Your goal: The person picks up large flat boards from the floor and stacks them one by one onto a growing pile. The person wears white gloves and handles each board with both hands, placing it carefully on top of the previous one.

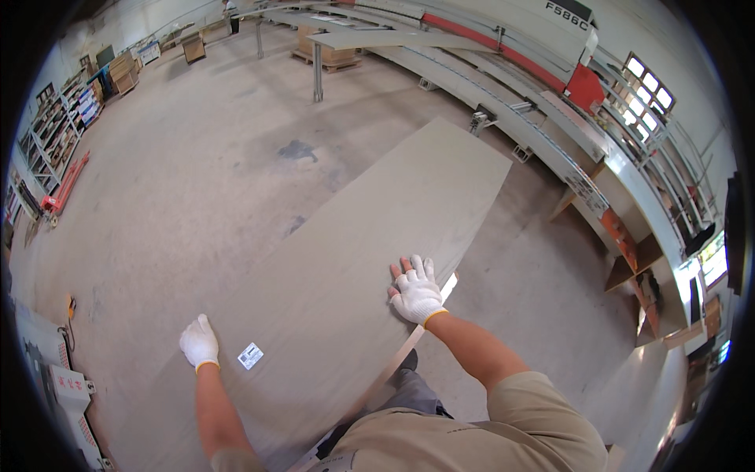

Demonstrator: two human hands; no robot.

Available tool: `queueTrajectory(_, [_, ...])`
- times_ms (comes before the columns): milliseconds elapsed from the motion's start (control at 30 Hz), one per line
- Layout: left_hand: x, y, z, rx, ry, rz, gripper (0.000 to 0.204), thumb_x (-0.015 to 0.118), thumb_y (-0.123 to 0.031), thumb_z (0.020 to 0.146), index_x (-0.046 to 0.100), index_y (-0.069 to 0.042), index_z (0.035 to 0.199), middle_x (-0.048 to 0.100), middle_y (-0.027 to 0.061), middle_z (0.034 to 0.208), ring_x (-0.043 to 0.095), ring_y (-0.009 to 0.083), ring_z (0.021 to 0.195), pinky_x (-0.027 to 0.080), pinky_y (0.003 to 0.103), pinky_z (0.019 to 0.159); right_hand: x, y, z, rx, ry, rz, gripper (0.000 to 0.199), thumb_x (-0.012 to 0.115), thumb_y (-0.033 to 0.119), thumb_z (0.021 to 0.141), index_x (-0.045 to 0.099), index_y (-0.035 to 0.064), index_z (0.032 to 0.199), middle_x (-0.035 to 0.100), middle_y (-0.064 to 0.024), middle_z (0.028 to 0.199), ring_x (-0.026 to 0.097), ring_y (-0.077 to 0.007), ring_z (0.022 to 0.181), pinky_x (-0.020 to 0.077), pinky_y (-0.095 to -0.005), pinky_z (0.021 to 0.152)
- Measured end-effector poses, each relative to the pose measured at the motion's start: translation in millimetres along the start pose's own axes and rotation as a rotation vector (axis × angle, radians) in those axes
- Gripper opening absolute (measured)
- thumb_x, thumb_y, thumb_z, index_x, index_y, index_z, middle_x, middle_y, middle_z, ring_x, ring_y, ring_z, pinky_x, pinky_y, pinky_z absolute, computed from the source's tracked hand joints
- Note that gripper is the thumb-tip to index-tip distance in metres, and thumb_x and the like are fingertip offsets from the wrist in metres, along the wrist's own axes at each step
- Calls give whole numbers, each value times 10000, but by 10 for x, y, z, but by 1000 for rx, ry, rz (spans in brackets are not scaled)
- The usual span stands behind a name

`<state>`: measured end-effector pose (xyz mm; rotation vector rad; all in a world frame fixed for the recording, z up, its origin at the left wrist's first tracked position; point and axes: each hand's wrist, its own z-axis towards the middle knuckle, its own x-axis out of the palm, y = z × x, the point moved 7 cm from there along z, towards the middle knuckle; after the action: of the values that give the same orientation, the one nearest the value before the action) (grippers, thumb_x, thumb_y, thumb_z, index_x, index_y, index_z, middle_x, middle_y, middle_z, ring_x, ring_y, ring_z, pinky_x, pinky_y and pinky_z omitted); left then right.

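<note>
A long grey-brown panel [377,212] stretches from my body toward the far right, with a small white label [250,356] on its top face. My left hand [198,344], in a white knitted glove with a yellow cuff, is closed at the panel's left edge; its curled fingertips are hidden. On the top face by the right edge, my right hand [416,293] lies flat with fingers spread. Its matching glove leaves some fingertips bare.
A large machine with a red and white housing [511,47] and long rails runs along the far right. Right of me stands a wooden shelf unit [645,259]. A red pallet jack [67,185] and loaded racks [55,138] line the left; a grey machine [71,385] stands near left. Far back is another person [231,16].
</note>
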<state>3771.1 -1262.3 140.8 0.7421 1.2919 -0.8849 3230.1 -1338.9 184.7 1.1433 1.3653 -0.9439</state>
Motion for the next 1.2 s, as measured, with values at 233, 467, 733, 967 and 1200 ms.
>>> queueTrajectory(233, [-82, -24, -10, -105, 98, -70, 600, 306, -416, 1056, 748, -30, 929, 737, 203, 970, 690, 404, 932, 504, 526, 884, 29, -29, 26, 18, -18, -16, 646, 464, 402, 998, 408, 62, 1546, 359, -207, 1605, 151, -380, 1528, 28, -562, 1246])
queueTrajectory(467, [-92, 12, -32, -116, 66, -87, 616, 313, -431, 1053, 755, -28, 906, 735, 213, 950, 692, 398, 908, 506, 524, 867, 70, -24, 46, 8, -40, -35, 645, 452, 402, 1005, 404, 57, 1548, 358, -224, 1602, 166, -413, 1530, 52, -567, 1251])
queueTrajectory(733, [-144, -15, -46, -95, 16, -82, 596, 341, -430, 1049, 739, -32, 854, 730, 215, 915, 690, 398, 886, 505, 524, 851, 64, -22, 49, 31, -6, -79, 647, 436, 410, 1003, 402, 67, 1551, 331, -182, 1632, 156, -360, 1534, 35, -544, 1249])
queueTrajectory(967, [-145, -24, -46, -116, 24, -68, 593, 356, -444, 1047, 737, -24, 873, 727, 224, 930, 686, 393, 919, 502, 517, 874, 33, -21, 33, 20, -4, -39, 653, 435, 413, 1010, 389, 60, 1558, 337, -217, 1618, 160, -407, 1536, 57, -566, 1249])
queueTrajectory(1200, [-106, 8, -35, -122, 13, -69, 595, 378, -454, 1040, 733, -11, 862, 724, 232, 924, 684, 406, 910, 504, 524, 868, 78, -29, 40, 12, -35, -46, 649, 436, 402, 994, 411, 55, 1542, 359, -207, 1608, 177, -376, 1525, 42, -560, 1246])
